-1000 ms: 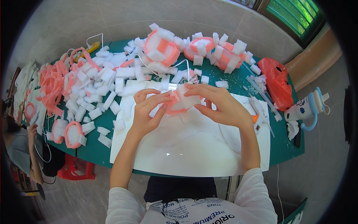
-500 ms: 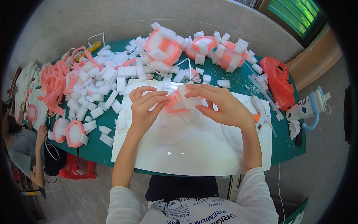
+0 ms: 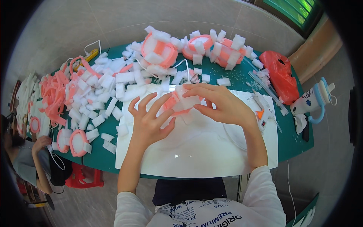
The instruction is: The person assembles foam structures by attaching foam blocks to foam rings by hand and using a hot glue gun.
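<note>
Over the white board (image 3: 181,155) sits a small pink foam ring (image 3: 183,112) with white foam blocks on it. My right hand (image 3: 228,104) grips a white foam block (image 3: 190,101) at the ring's upper right, thumb below and fingers over it. My left hand (image 3: 149,122) is open, its fingers spread at the ring's left side; whether a fingertip touches the foam I cannot tell. A white glue gun (image 3: 261,108) with an orange part lies on the board to the right of my right hand.
White foam blocks (image 3: 99,79) and pink foam strips (image 3: 55,89) heap up at left. Assembled pink-and-white foam pieces (image 3: 160,51) stand at the back. To the right are clear glue sticks (image 3: 266,89), a red plastic bag (image 3: 280,75) and a bottle (image 3: 308,100). A co-worker's hand (image 3: 41,143) shows far left.
My left hand has let go of the pink foam ring's left side and spread its fingers. My right hand stays on the white foam block. The whole view has shifted slightly.
</note>
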`<state>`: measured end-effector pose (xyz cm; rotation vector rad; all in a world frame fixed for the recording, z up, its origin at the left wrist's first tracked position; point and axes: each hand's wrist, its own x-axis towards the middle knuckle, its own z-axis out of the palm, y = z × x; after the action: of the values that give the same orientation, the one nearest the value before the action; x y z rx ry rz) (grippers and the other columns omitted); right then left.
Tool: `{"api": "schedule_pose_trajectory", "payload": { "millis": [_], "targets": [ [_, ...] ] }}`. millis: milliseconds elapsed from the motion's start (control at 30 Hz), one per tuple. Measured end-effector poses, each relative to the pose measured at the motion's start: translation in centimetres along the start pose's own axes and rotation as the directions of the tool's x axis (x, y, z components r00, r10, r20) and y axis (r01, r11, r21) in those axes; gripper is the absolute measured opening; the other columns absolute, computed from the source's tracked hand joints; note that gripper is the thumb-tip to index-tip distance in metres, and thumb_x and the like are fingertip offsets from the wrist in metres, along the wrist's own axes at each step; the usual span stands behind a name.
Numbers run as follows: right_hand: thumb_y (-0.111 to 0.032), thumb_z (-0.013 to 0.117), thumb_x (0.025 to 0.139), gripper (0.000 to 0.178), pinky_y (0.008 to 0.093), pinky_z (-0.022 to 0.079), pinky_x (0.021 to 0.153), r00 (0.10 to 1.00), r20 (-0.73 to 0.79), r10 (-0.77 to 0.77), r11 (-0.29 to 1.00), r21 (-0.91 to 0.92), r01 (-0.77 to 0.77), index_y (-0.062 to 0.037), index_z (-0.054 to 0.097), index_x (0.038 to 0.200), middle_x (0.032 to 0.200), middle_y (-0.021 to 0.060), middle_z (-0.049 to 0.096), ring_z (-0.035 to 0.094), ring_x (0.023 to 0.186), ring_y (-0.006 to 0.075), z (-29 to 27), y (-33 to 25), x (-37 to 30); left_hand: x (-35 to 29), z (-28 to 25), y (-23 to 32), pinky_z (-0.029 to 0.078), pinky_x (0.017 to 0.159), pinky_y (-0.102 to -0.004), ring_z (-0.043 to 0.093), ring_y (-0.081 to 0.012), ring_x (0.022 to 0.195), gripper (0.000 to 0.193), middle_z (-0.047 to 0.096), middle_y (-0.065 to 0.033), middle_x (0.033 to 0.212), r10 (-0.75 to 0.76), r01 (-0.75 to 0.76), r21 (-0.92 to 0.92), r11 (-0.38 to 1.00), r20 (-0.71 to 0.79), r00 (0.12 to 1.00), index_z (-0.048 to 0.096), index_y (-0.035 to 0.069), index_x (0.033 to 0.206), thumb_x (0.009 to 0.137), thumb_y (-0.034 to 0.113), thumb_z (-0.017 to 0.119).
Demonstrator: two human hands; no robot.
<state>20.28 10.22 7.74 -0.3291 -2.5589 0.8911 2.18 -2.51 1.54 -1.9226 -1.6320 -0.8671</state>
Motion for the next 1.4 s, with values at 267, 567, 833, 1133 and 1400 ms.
{"api": "schedule_pose_trajectory", "payload": {
  "millis": [267, 567, 833, 1133, 1400],
  "targets": [
    [-0.007, 0.060, 0.076, 0.032, 0.0246, 0.045, 0.051, 0.997, -0.028, -0.071, 0.997, -0.035, 0.070, -0.0069, 0.057, 0.108, 0.120, 0.0091, 0.055, 0.056, 0.059, 0.0172, 0.1, 0.7, -0.3, -0.4, 0.7, 1.1, 0.017, 0.098, -0.0457, 0.040, -0.0209, 0.115, 0.020, 0.052, 0.0042, 0.123, 0.103, -0.104, 0.239, 0.966, 0.015, 0.995, 0.059, 0.020, 0.071, 0.058, 0.024, 0.074],
    [-0.011, 0.060, 0.076, 0.038, 0.0270, 0.046, 0.054, 0.999, -0.010, -0.047, 0.998, -0.046, 0.046, -0.0042, 0.054, 0.113, 0.116, 0.0122, 0.056, 0.056, 0.058, 0.0176, 0.0, 0.5, -0.3, -0.8, 1.5, 2.5, 0.014, 0.099, -0.0455, 0.045, -0.0152, 0.111, 0.017, 0.053, 0.0043, 0.121, 0.011, -0.015, 0.401, 0.916, 0.011, 1.000, 0.053, 0.015, 0.056, 0.068, 0.009, 0.063],
    [-0.011, 0.060, 0.076, 0.035, 0.0280, 0.046, 0.055, 0.996, -0.045, -0.081, 0.995, -0.065, 0.078, -0.0034, 0.055, 0.109, 0.113, 0.0124, 0.057, 0.056, 0.058, 0.0189, 0.0, 0.8, -0.1, -0.8, 1.8, 2.7, 0.013, 0.098, -0.0457, 0.043, -0.0168, 0.112, 0.010, 0.054, 0.0033, 0.121, -0.035, 0.040, 0.292, 0.956, -0.021, 0.999, 0.058, 0.014, 0.065, 0.070, 0.013, 0.067],
    [-0.009, 0.059, 0.076, 0.030, 0.0281, 0.045, 0.054, 0.998, -0.020, -0.056, 0.997, -0.060, 0.055, -0.0033, 0.056, 0.105, 0.114, 0.0121, 0.057, 0.056, 0.058, 0.0194, -0.2, 0.6, -0.2, -0.3, -0.3, 0.7, 0.028, 0.091, -0.0366, 0.048, -0.0241, 0.102, 0.009, 0.063, -0.0001, 0.100, -0.235, 0.225, -0.094, 0.970, -0.113, 0.965, 0.057, 0.009, 0.071, 0.079, 0.012, 0.060],
    [-0.009, 0.058, 0.077, 0.027, 0.0266, 0.044, 0.051, 0.991, -0.060, -0.116, 0.992, -0.051, 0.113, -0.0037, 0.056, 0.104, 0.117, 0.0100, 0.056, 0.056, 0.061, 0.0190, 0.1, 1.3, -0.3, -0.6, 0.4, -2.1, 0.035, 0.076, -0.0279, 0.045, -0.0169, 0.081, 0.021, 0.051, -0.0044, 0.076, -0.710, 0.351, -0.818, 0.456, -0.096, 0.698, 0.047, 0.003, 0.074, 0.090, 0.017, 0.048]
  ]
}}
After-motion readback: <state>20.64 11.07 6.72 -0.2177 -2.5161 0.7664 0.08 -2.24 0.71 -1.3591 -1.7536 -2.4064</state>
